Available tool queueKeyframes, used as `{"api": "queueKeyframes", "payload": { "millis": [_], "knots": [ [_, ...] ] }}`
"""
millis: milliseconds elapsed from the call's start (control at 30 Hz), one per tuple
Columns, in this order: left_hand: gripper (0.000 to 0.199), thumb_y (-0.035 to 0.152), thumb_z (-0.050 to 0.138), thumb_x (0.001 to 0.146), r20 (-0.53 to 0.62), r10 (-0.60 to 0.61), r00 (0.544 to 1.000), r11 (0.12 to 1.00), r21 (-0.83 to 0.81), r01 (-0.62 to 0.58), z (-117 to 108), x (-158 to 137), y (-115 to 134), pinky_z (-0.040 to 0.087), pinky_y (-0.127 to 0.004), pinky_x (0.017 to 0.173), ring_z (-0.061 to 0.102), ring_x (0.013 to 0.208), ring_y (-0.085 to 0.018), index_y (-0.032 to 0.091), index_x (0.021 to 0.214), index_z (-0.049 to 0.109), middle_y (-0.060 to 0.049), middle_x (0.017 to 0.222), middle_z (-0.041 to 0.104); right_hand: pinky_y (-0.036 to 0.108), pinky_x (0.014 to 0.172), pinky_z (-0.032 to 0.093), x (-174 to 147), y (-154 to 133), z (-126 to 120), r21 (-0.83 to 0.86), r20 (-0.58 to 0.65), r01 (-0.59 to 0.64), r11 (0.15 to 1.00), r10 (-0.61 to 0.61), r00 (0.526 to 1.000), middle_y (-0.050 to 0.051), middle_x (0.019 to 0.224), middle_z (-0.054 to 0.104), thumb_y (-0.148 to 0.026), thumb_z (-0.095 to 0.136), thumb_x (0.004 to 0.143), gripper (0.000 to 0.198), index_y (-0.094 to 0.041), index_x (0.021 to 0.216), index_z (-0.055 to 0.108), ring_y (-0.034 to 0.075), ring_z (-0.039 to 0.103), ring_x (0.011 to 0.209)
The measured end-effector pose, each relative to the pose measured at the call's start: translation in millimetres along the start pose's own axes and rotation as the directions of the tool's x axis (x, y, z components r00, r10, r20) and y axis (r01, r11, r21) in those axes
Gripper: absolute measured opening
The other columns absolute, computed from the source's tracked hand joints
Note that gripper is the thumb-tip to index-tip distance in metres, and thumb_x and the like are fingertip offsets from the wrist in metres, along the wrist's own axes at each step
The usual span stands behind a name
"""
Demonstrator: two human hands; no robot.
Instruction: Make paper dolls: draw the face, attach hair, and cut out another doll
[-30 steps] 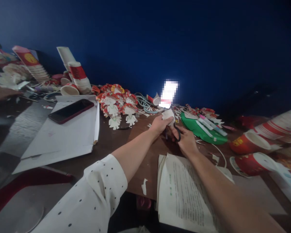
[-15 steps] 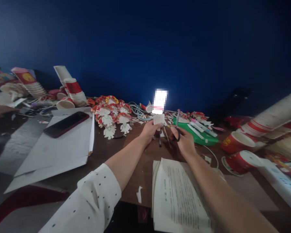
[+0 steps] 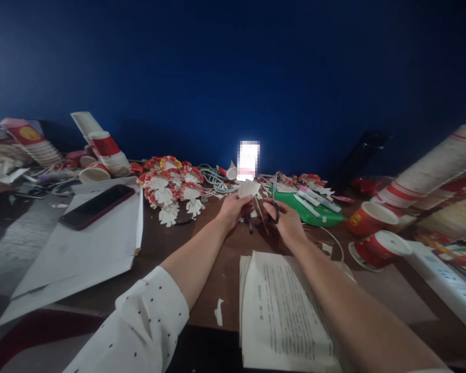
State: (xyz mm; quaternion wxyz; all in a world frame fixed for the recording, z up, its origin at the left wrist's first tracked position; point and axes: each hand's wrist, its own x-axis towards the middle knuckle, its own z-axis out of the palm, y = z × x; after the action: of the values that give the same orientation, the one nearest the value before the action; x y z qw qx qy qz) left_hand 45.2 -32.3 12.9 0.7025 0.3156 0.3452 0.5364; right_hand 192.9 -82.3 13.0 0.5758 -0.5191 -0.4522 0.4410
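My left hand (image 3: 235, 209) pinches a small piece of white paper (image 3: 248, 188) over the brown table. Just to its right, my right hand (image 3: 286, 221) is closed on a pair of scissors (image 3: 275, 206), with the fingers at the dark handles and the blades pointing up and away. Paper and scissors are apart. Below the paper, a thin brown stick (image 3: 261, 216) and a dark pen-like thing (image 3: 250, 224) show between the hands; whether they are held or lie on the table I cannot tell.
Red-trimmed paper figures (image 3: 171, 186) lie left of my hands. A phone (image 3: 97, 206) rests on white card (image 3: 81, 259). Markers (image 3: 314, 199) lie on a green sheet (image 3: 295, 207) at right. Paper cups (image 3: 373, 218), a printed booklet (image 3: 287, 311) and a power strip (image 3: 450, 285) are nearer me.
The view has shifted slightly, so most things sit further left. The paper in my left hand has turned and tilted. Both hands keep their hold.
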Motion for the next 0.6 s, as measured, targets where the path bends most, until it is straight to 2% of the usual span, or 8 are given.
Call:
{"api": "queueKeyframes", "payload": {
  "millis": [233,433,600],
  "knots": [
    [0.018,0.015,0.076,0.071,-0.009,0.003,1.0,1.0,-0.002,-0.003,0.4,-1.3,0.6,0.053,-0.02,0.058,0.059,0.057,-0.007,0.011,0.083,0.063,0.001,0.066,0.063,0.025,0.051,0.039,-2.4,1.1,1.4,-0.031,0.02,-0.015,0.999,0.016,1.0,0.001,0.068,0.067,-0.053,0.081,0.06,0.056,-0.015,0.101,0.074,0.013,0.055,0.057],
    [0.023,0.019,0.077,0.068,0.005,-0.001,1.0,0.998,0.069,0.0,-3.5,2.1,-3.7,0.047,-0.018,0.052,0.056,0.052,-0.006,0.013,0.085,0.063,0.002,0.065,0.063,0.025,0.051,0.039,-1.5,2.8,-0.8,-0.056,0.038,-0.021,0.998,0.023,0.999,0.0,0.066,0.067,-0.051,0.08,0.062,0.055,-0.016,0.102,0.074,0.013,0.055,0.056],
    [0.027,0.024,0.079,0.066,0.02,-0.003,1.0,0.994,0.109,0.001,-5.4,1.8,-4.0,0.041,-0.016,0.048,0.053,0.052,-0.005,0.015,0.085,0.062,0.003,0.065,0.06,0.026,0.054,0.043,-0.9,-1.2,0.0,0.001,-0.028,-0.029,1.0,0.029,0.999,0.0,0.072,0.068,-0.049,0.082,0.059,0.054,-0.019,0.103,0.074,0.015,0.059,0.061]
  ]
}}
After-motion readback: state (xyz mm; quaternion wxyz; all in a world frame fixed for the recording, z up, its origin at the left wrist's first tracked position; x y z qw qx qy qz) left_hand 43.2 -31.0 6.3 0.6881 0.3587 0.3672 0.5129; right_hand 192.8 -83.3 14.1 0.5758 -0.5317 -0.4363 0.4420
